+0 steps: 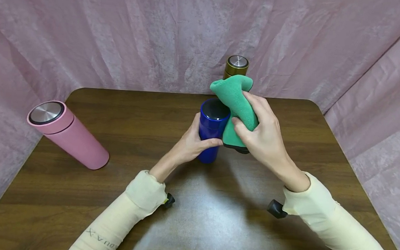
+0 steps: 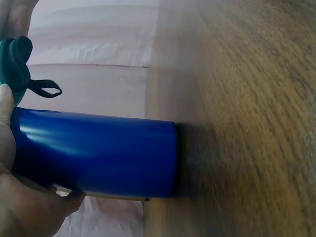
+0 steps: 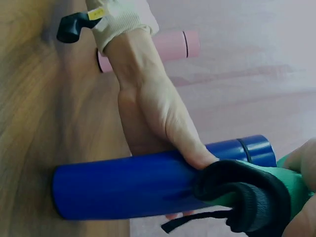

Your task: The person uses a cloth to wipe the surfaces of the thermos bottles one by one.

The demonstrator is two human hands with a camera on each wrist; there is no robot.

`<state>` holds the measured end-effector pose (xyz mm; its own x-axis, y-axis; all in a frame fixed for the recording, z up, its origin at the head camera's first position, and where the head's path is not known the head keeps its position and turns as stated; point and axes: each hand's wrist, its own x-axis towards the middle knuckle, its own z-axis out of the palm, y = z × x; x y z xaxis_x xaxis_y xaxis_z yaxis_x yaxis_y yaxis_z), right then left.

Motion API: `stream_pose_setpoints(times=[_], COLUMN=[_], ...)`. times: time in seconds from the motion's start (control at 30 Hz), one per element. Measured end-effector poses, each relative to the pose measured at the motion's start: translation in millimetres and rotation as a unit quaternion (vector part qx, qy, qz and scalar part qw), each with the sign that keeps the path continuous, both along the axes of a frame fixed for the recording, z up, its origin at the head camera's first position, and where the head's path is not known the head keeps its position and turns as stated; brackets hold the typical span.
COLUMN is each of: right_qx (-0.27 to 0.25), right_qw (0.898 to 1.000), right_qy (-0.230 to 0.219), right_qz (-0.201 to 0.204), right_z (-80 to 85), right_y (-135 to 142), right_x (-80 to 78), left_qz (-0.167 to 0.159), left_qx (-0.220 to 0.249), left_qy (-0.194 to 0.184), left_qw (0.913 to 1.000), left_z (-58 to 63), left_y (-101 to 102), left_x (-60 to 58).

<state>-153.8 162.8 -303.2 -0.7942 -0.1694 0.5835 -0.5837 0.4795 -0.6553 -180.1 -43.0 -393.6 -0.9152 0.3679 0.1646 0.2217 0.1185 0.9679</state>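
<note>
A blue thermos bottle [image 1: 209, 135] with a dark, glossy top stands upright on the wooden table. Around its upper body curls my left hand [image 1: 193, 140], thumb across the near side. My right hand [image 1: 265, 130] pinches a folded green cloth [image 1: 236, 100] between thumb and fingers, and the cloth lies against the bottle's right side near the top. In the right wrist view, a dark-edged fold of the cloth [image 3: 247, 197] and its black loop hang beside the blue bottle [image 3: 118, 187]. The left wrist view has the bottle's base [image 2: 168, 160] on the tabletop.
A pink thermos bottle [image 1: 80, 143] with a steel lid stands at the left of the table [image 1: 146, 107]. Behind the cloth, near the far edge, is a gold bottle [image 1: 237, 66], partly hidden. Pink curtains [image 1: 150, 35] hang behind and at the sides.
</note>
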Motion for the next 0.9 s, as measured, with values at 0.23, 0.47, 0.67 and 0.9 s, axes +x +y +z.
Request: stream_pose_setpoints(times=[0.23, 0.47, 0.67, 0.9], right_qx=[0.080, 0.147, 0.148, 0.141], right_qw=[0.997, 0.987, 0.981, 0.983], right_qy=[-0.018, -0.048, -0.103, -0.103], right_qz=[0.011, 0.040, 0.065, 0.053], right_z=[-10.3, -9.0, -7.9, -18.2], right_y=[4.1, 5.2, 7.4, 3.3], right_x=[-0.5, 4.4, 5.7, 4.4], left_qz=[0.000, -0.005, -0.010, -0.015], left_qx=[-0.004, 0.008, 0.009, 0.018], left_qy=[-0.001, 0.006, 0.004, 0.015], left_qw=[1.0000, 0.9999, 0.9999, 0.9996], left_z=[0.1, 0.9, 0.6, -0.5], left_y=[0.7, 2.2, 1.0, 1.4], left_x=[0.9, 0.4, 0.8, 0.6])
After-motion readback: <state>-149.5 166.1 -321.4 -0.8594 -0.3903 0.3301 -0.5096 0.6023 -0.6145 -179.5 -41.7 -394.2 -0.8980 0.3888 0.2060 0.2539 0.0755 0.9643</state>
